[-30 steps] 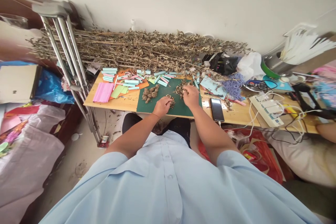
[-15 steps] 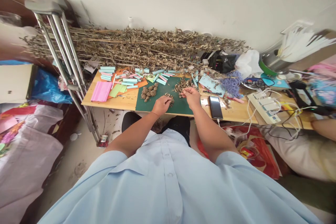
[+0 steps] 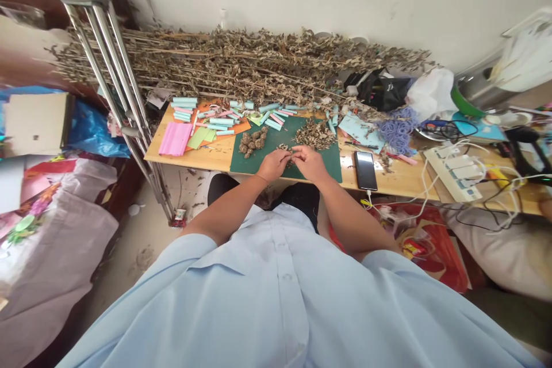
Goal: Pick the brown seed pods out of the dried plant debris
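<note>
Over the front of a green cutting mat [image 3: 276, 137], my left hand [image 3: 275, 164] and my right hand [image 3: 307, 162] meet with fingertips almost touching. My left hand is closed on a small clump of dried leaves [image 3: 283, 147], which shows just past its fingers. The right thumb and fingers are pinched together beside it; whatever lies between them is too small to make out. A loose heap of dried leaves [image 3: 317, 134] sits on the mat beyond my right hand. Several brown, rounded lumps of dried plant [image 3: 252, 141] are gathered at the mat's left side.
Long dried plant stalks [image 3: 224, 63] lie along the wall. Rolled paper pieces [image 3: 222, 122] and pink paper [image 3: 175, 138] are at left. To the right are a phone [image 3: 365, 171], purple yarn [image 3: 397, 129] and a power strip [image 3: 453, 172]. Metal crutches [image 3: 125, 103] stand at the table's left end.
My right hand has moved from the leaf heap toward my left, so the fingertips now meet. The leaf heap is more exposed. The camera view has shifted slightly.
</note>
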The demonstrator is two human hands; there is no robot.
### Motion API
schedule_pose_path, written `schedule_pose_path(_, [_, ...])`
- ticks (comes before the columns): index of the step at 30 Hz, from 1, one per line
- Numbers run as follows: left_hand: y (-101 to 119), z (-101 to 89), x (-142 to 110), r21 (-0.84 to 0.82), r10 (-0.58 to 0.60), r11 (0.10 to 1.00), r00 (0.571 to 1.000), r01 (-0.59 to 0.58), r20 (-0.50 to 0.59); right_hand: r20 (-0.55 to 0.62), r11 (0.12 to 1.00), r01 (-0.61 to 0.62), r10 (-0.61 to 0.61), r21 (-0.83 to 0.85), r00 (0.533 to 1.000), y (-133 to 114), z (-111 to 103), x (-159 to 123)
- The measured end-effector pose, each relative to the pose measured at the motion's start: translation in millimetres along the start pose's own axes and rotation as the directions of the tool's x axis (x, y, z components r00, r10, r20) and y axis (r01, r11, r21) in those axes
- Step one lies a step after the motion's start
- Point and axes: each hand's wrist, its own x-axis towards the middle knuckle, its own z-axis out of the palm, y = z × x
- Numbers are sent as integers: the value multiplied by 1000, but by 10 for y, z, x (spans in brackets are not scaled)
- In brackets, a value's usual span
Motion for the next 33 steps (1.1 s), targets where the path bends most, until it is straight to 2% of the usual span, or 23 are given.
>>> schedule_pose_path(7, [-13, 13, 2, 36, -30, 999, 999, 31, -37, -138, 1000, -29, 28, -7, 990, -10, 0, 7])
schedule_pose_path(16, [-66, 67, 13, 4, -84, 996, 994, 84, -67, -136, 995, -87, 93, 48, 986, -28, 47, -43])
schedule_pose_path(22, [-44, 42, 18, 46, 26, 999, 1000, -26, 6, -105, 995, -82, 87, 48, 991, -41, 97, -79])
schedule_pose_path(26, [-32, 29, 19, 73, -35, 997, 999, 36, -18, -171, 997, -70, 71, 12, 983, -22, 86, -72])
schedule_pose_path(29, [-35, 29, 18, 64, -38, 997, 999, 40, -26, -224, 998, -57, 62, 28, 973, 10, 80, -61])
schedule_pose_path(33, [-45, 30, 16, 61, -37, 997, 999, 38, -26, -208, 999, -30, 37, 37, 977, 43, 123, -54])
